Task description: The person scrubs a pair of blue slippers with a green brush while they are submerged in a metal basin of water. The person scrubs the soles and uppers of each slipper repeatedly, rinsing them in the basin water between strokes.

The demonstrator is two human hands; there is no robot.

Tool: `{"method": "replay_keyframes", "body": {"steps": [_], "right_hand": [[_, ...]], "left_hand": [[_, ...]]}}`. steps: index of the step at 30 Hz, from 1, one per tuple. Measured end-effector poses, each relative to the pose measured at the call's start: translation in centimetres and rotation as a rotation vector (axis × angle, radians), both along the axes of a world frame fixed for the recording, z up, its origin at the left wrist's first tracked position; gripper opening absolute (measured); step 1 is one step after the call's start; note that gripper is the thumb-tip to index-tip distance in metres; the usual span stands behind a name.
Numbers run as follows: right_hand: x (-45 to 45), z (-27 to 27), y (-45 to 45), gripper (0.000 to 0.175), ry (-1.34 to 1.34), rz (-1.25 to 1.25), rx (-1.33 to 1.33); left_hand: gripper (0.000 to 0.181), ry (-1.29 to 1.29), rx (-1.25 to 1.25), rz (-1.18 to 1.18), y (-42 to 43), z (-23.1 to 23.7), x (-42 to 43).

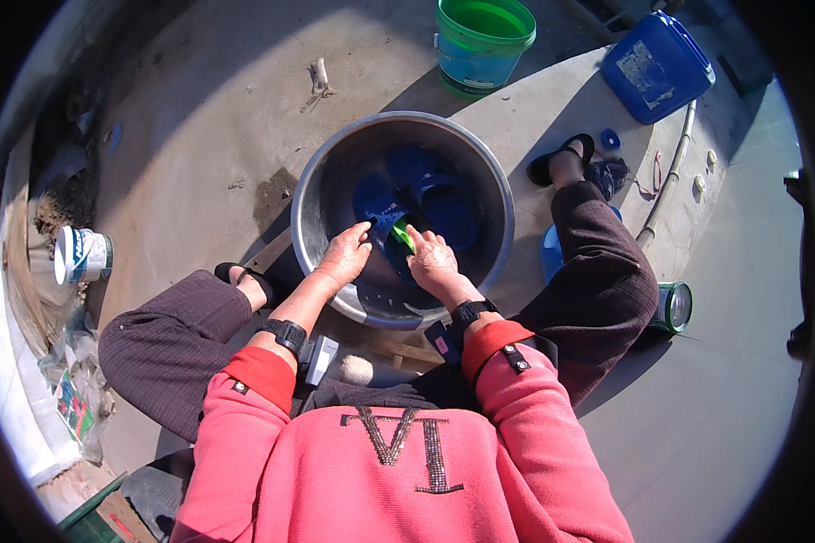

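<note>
A round metal basin [314,234] stands before me with several blue slippers in it. My left hand [346,256] reaches over its near left side, with thumb and fingertips at the edge of one blue slipper [373,197]. White suds lie on this slipper's strap. A bright green brush [402,235] is in my right hand [435,261], pressed against the same slipper; its bristles are hidden. Farther back and to the right in the basin, more blue slippers [451,210] lie in shadow.
A green-rimmed bucket [479,51] and a blue plastic container [652,71] stand beyond the basin. At my far left is a small white tub [85,254]. A pole [672,163] and a glass jar [676,307] lie to the right. My legs flank the basin.
</note>
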State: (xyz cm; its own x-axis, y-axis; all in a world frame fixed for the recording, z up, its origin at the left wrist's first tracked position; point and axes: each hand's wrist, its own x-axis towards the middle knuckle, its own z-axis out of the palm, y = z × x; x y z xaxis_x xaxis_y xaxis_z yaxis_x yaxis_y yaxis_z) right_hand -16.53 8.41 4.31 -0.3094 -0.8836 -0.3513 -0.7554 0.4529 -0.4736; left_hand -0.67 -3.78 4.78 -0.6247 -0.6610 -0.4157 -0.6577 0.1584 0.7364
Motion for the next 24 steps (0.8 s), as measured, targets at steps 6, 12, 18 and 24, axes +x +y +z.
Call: {"method": "replay_keyframes", "body": {"steps": [6, 12, 18, 24], "right_hand": [[-2.1, 1.8, -2.1, 0.055, -0.021, -0.253, -0.175], [-5.5, 4.3, -3.7, 0.033, -0.484, -0.478, -0.471], [-1.9, 3.2, -0.9, 0.033, -0.407, -0.158, -0.162], [3.0, -0.1, -0.1, 0.052, -0.093, 0.229, 0.076]], "left_hand": [[0.045, 0.09, -0.097, -0.134, -2.7, 10.1, -0.4], [0.04, 0.101, -0.066, -0.292, -2.5, 22.7, 0.1], [0.038, 0.122, 0.004, -0.39, -3.9, 24.1, 0.0], [0.037, 0.095, -0.296, -0.422, -5.3, 20.6, 1.4]]}}
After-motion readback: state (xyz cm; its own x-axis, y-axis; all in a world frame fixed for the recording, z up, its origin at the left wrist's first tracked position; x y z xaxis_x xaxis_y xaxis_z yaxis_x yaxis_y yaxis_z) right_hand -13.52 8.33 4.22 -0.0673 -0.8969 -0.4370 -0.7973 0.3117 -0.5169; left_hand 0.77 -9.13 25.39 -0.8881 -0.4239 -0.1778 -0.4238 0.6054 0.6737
